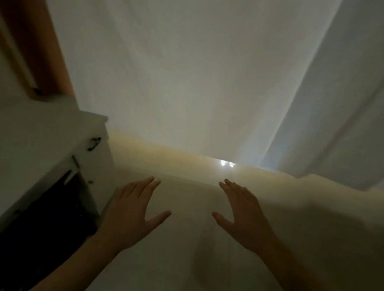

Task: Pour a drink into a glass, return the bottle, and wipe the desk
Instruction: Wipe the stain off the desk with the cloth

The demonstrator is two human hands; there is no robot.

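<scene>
The view is dim and blurred. My left hand (132,211) and my right hand (242,213) are both held out flat in front of me, palms down, fingers spread, holding nothing. They hover over a pale cream surface (178,258) that may be the desk. No bottle, glass or cloth is in view.
A white curtain (180,76) hangs straight ahead, with a small bright gap (227,163) at its lower edge. A white cabinet or appliance with a dark opening (45,214) stands at the left. A brown wooden frame (34,43) rises at the upper left.
</scene>
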